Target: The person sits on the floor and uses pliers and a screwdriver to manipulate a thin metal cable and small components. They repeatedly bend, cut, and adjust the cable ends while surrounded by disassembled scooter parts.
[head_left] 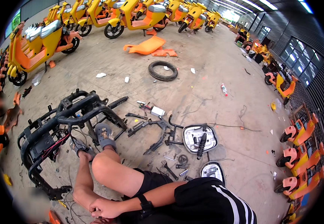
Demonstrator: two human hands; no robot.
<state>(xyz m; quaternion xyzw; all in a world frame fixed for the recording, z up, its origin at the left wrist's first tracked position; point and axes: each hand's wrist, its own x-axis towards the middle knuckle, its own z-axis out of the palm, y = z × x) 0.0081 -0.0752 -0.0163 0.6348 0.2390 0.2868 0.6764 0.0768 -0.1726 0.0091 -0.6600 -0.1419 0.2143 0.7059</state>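
Observation:
My right hand (108, 207) is low in the picture, beside my bent leg, with a black band on its wrist. Its fingers are curled closed, and whatever they hold is hidden. Only a sliver of my left hand (100, 221) shows under it at the lower edge; its fingers cannot be made out. Left of my legs lies a black scooter frame (65, 115) of bent tubes, with pink and dark wires (58, 146) hanging from it. One of my feet, in a grey clog (105, 135), rests against the frame.
Right of my legs lie black brackets (158, 136), a boxed controller (157, 111), a gear (183, 159), a seat base (192, 136) with a shock absorber (202, 145) across it. Farther off are a tyre (163, 71) and an orange panel (147, 46). Yellow scooters (132, 16) line the back.

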